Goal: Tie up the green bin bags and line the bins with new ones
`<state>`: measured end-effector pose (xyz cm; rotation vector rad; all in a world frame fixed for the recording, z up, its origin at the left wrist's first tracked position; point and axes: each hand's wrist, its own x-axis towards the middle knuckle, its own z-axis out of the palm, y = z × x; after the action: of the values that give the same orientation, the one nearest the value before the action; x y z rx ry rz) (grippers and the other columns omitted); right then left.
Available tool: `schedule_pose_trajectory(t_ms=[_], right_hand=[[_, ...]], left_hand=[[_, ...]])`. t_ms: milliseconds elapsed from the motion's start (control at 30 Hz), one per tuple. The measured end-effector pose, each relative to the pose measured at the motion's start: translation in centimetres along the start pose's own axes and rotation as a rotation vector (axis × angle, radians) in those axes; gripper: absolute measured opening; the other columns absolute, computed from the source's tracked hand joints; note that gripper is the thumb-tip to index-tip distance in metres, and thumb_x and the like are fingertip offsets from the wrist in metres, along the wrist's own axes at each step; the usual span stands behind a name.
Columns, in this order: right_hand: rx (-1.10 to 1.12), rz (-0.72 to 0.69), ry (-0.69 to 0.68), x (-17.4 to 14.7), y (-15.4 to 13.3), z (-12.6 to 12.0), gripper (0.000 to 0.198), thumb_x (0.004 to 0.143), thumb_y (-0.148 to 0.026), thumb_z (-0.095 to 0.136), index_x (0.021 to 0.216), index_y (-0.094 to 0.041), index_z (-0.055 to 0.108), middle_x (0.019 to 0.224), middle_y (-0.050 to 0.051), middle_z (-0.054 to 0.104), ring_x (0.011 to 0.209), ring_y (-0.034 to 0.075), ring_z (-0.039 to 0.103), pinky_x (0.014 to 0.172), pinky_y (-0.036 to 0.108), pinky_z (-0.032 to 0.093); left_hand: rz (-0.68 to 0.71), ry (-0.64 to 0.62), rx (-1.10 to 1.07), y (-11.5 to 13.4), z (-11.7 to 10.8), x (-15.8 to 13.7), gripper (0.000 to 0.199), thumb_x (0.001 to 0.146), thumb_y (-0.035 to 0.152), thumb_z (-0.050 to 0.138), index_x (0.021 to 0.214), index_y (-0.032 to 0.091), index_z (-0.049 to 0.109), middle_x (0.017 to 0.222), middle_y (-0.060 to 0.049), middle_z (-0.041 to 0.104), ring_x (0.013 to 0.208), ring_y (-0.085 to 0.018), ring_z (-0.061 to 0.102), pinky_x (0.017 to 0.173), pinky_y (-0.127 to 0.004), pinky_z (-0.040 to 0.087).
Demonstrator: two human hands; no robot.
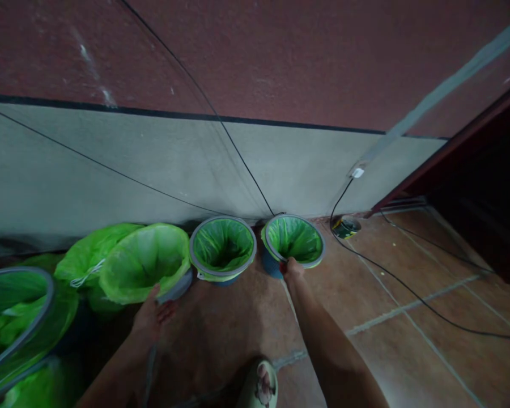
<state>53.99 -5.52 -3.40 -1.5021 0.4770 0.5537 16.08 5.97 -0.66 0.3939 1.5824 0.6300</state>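
My right hand [294,268] grips the near rim of a small blue trash bin [272,265], which stands by the wall with a green bag liner [295,237] inside. Left of it is another lined trash bin [223,279] with a grey rim ring. My left hand [152,313] is at the near edge of a third, greyish bin [176,288]. Its thumb and fingers are apart, and I cannot tell whether they touch that bin. A light green bag [147,263] lines this bin and folds over its rim.
A tied green bag [91,255] sits at the left, behind a larger lined bin [15,317]. A black cable [386,275] runs over the tiled floor from a white plug [357,172]. A small can [346,226] stands by the wall. My shoe [259,385] is below.
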Motion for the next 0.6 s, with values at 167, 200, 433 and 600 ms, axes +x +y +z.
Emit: schedule_pose_trajectory(t_ms=[167,200,433,600], right_hand=[[0.015,0.024,-0.024,-1.8,1.8,0.8,0.006,0.086,-0.016,0.05,0.081,-0.018,0.05,0.048,-0.005,0.054,0.038,0.011,0.054,0.04,0.02,0.049],[0.021,0.02,-0.031,-1.9,1.8,0.7,0.007,0.087,-0.017,0.051,0.081,-0.019,0.05,0.048,-0.005,0.055,0.038,0.011,0.054,0.04,0.019,0.049],[0.081,0.006,-0.149,-1.6,1.7,-0.8,0.019,0.094,-0.032,0.053,0.08,-0.02,0.047,0.049,-0.005,0.055,0.041,0.01,0.055,0.042,0.018,0.048],[0.087,-0.01,-0.222,-1.6,1.6,-1.1,0.027,0.09,-0.038,0.064,0.08,-0.02,0.047,0.051,-0.007,0.056,0.042,0.009,0.056,0.044,0.018,0.048]], left_hand=[[0.072,-0.241,0.134,-2.2,7.4,-2.6,0.017,0.088,0.032,0.063,0.096,0.017,0.062,0.08,-0.004,0.066,0.063,-0.014,0.065,0.06,-0.025,0.055],[0.095,-0.252,0.144,-2.0,8.8,-2.6,0.015,0.089,0.03,0.063,0.094,0.016,0.061,0.078,-0.003,0.065,0.062,-0.013,0.064,0.059,-0.025,0.055],[0.194,-0.131,0.255,-1.2,12.9,-1.3,0.011,0.085,0.02,0.066,0.091,0.015,0.06,0.077,-0.003,0.066,0.056,-0.012,0.061,0.058,-0.026,0.056],[0.218,-0.18,0.268,-3.1,12.7,-1.6,0.013,0.086,0.021,0.065,0.095,0.014,0.059,0.078,-0.004,0.067,0.052,-0.01,0.06,0.056,-0.024,0.057]])
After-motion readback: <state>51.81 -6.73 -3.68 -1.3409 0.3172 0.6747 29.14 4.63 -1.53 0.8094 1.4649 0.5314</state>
